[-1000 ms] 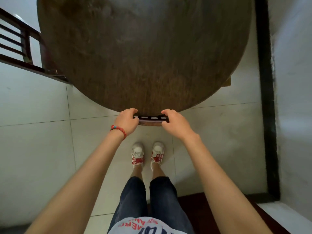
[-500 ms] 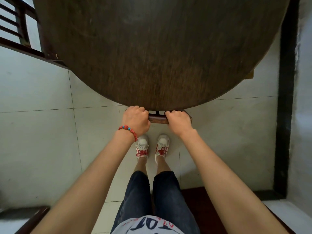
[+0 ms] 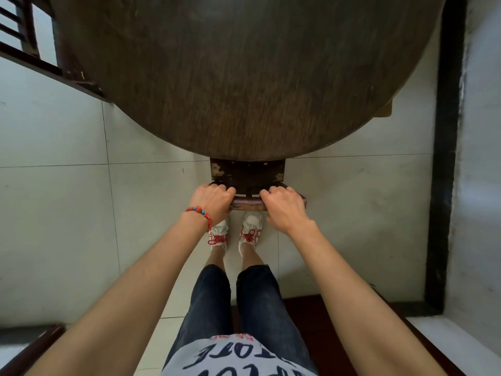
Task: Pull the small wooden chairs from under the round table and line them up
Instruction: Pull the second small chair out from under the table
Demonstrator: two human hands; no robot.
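Since the frame half a second ago, the small dark wooden chair (image 3: 248, 175) has come further out from under the round dark wooden table (image 3: 244, 77), so that a strip of its worn seat now shows beyond the table's edge, just ahead of the knuckles, where before only the top rail could be seen. Both hands have drawn back toward the body with it. With fingers curled over the top, the left hand (image 3: 212, 198) grips the left end of the chair's curved top rail (image 3: 248, 204), and the right hand (image 3: 283, 204) grips the right end in the same way; a short stretch of bare rail lies between them. A red bead bracelet (image 3: 202, 213) circles the left wrist. Below the hands, a pair of white shoes with red laces (image 3: 235, 234) stands on the pale tiled floor (image 3: 67, 213), close to the rail. Far to the left of the left hand, beyond the table's rim, part of a dark slatted wooden frame (image 3: 24, 50) shows. Well to the right of the right hand, a black strip (image 3: 444, 185) runs along the floor beside a pale wall (image 3: 482, 158).
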